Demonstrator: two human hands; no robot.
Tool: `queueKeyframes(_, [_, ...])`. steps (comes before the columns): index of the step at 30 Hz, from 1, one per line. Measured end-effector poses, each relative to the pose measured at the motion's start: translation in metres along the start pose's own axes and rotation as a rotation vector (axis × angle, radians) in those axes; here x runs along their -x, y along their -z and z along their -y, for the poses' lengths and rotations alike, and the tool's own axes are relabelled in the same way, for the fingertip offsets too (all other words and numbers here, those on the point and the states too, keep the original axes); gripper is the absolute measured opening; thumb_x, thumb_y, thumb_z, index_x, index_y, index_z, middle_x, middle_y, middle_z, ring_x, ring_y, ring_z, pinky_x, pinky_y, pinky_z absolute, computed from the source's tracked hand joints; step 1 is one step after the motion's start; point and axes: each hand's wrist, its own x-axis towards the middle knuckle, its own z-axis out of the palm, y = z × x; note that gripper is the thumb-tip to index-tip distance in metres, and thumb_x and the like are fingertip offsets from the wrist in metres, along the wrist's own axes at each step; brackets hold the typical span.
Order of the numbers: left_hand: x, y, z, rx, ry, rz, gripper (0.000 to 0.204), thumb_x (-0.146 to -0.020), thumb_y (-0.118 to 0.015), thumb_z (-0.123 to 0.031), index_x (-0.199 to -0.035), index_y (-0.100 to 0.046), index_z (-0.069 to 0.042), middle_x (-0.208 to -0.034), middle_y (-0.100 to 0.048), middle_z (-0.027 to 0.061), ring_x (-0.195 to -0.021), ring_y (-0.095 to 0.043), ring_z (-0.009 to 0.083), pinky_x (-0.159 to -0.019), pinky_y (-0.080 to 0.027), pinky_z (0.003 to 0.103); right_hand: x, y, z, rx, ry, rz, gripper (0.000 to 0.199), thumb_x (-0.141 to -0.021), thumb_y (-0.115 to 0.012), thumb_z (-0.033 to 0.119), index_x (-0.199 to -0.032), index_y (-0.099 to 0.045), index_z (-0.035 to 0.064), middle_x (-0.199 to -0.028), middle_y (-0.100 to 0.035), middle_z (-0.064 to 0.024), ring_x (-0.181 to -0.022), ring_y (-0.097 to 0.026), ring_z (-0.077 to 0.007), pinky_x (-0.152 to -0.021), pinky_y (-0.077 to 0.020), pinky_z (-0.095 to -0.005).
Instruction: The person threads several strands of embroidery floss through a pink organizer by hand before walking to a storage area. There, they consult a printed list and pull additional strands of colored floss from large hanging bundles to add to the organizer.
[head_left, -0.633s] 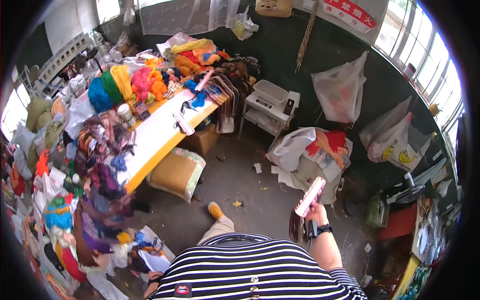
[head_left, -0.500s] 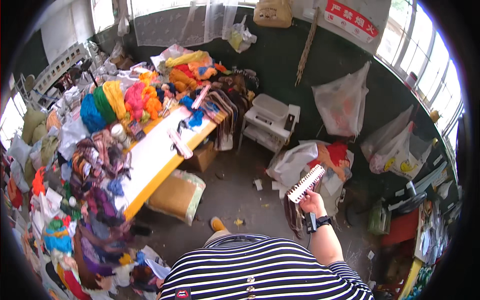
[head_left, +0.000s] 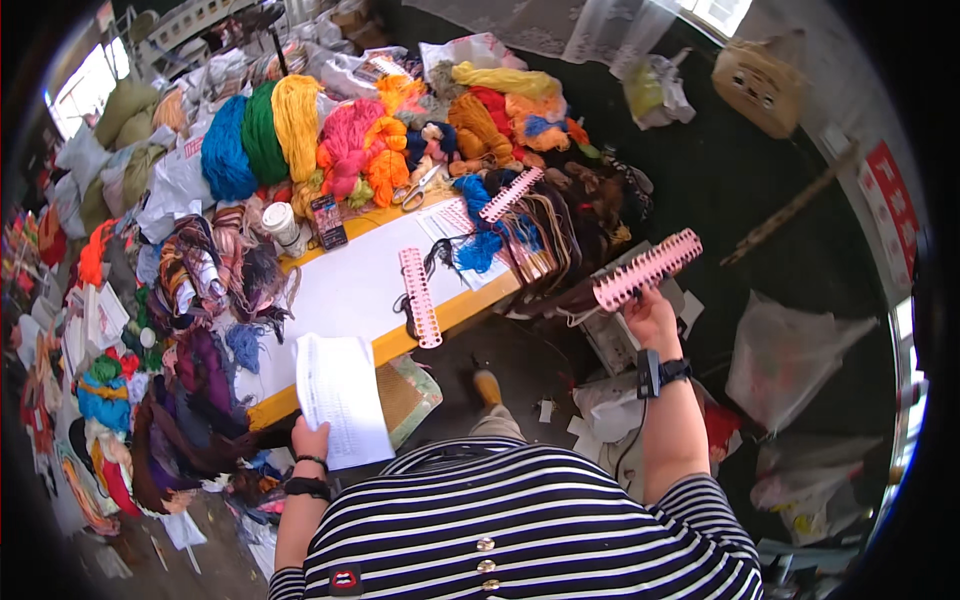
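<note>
My right hand [head_left: 652,322] is closed round the lower edge of a long pink thread holder [head_left: 650,270] with toothed edges. Dark strands trail from its left end toward the table. Lower left, my left hand [head_left: 311,438] grips the side of a white printed sheet [head_left: 343,400]; whether it is one sheet or several I cannot tell. A second pink holder [head_left: 420,300] with dark thread lies at the front edge of the white-topped table [head_left: 335,275]. Another pink holder [head_left: 512,194] rests farther back beside bright blue yarn [head_left: 480,250].
Big yarn hanks in blue [head_left: 229,150], green and yellow are heaped along the table's far side. Scissors [head_left: 420,188], a phone [head_left: 328,222] and a white lidded cup [head_left: 284,229] lie near them. Dark yarn piles [head_left: 205,400] crowd the left. Plastic bags [head_left: 790,355] hang at right.
The view has swung right and nearer the table. My left hand has come into view with the white paper. My right hand has raised the pink holder toward the table's right end.
</note>
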Motion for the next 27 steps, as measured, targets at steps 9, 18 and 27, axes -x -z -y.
queueKeyframes(9, [0.094,-0.049,0.016,0.498,0.658,-0.324,0.055,-0.076,-0.066,0.004,-0.127,-0.045,0.01,-0.121,-0.058,0.0197,-0.106,-0.058,0.0288,-0.092,-0.046,0.038,-0.285,-0.165,-0.042,0.119,-0.227,0.094,0.014,-0.096,-0.055,0.01,-0.101,-0.057,0.0223,-0.093,-0.062,0.003,-0.08,-0.056,-0.0166,-0.071,-0.0489,-0.0329])
queueKeyframes(18, [0.128,-0.075,-0.15,0.259,0.792,-0.576,0.043,-0.077,-0.068,0.0,-0.117,-0.055,0.008,-0.108,-0.065,0.0165,-0.094,-0.062,0.0256,-0.086,-0.048,0.036,-0.389,-0.192,-0.19,0.845,-0.36,0.117,0.018,-0.089,-0.067,0.034,-0.1,-0.06,0.0209,-0.086,-0.06,0.0011,-0.076,-0.057,-0.0152,-0.061,-0.043,-0.0294])
queueKeyframes(27, [0.143,-0.104,-0.193,0.359,0.854,-0.688,0.039,-0.079,-0.068,-0.003,-0.115,-0.055,0.007,-0.106,-0.065,0.0159,-0.093,-0.063,0.0235,-0.084,-0.049,0.035,-0.236,-0.147,-0.383,1.502,-0.296,0.786,0.035,-0.081,-0.072,0.027,-0.1,-0.062,-0.0006,-0.086,-0.065,-0.0134,-0.074,-0.064,-0.0247,-0.063,-0.0521,-0.0339])
